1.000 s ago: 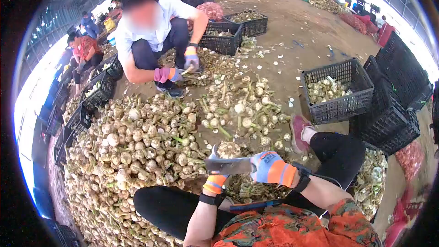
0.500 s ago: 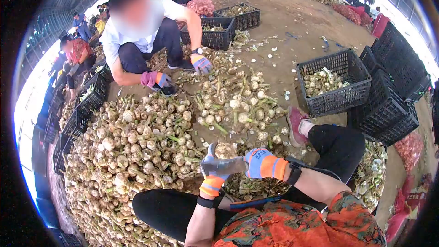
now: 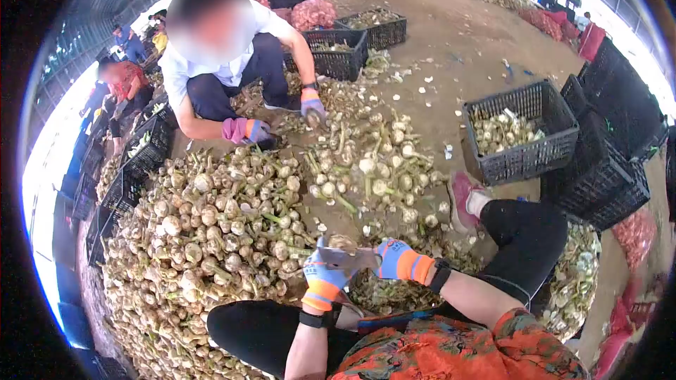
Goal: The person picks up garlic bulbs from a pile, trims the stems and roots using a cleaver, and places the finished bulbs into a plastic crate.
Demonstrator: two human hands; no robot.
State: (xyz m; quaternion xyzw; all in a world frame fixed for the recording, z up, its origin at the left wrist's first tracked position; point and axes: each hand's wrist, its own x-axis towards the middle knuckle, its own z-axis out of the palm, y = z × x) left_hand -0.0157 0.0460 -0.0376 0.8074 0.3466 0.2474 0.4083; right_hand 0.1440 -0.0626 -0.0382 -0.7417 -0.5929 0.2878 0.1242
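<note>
My right hand [image 3: 400, 259], in a grey, blue and orange glove, is closed round the handle end of a broad-bladed knife [image 3: 346, 259]. The blade points left across my left hand [image 3: 327, 276], which wears a matching glove. Between the fingers of that hand is a garlic bulb [image 3: 342, 242], just beyond the blade and partly covered by it. Both hands are over my lap, between my spread legs. To the left lies a big heap of garlic bulbs [image 3: 211, 232] with stems; below my hands are loose trimmings [image 3: 394, 292].
Opposite me a gloved co-worker [image 3: 218, 70] squats beside more garlic [image 3: 384, 162]. A black crate [image 3: 524, 158] partly filled with garlic stands at right, beside stacked crates [image 3: 598, 169]. Further crates [image 3: 338, 63] and a pink net sack [image 3: 313, 14] are behind the co-worker.
The blade has tilted and the bulb shows less above it. My left hand has turned slightly. The co-worker's hand on the right side now holds something brownish. The whole view has shifted a little.
</note>
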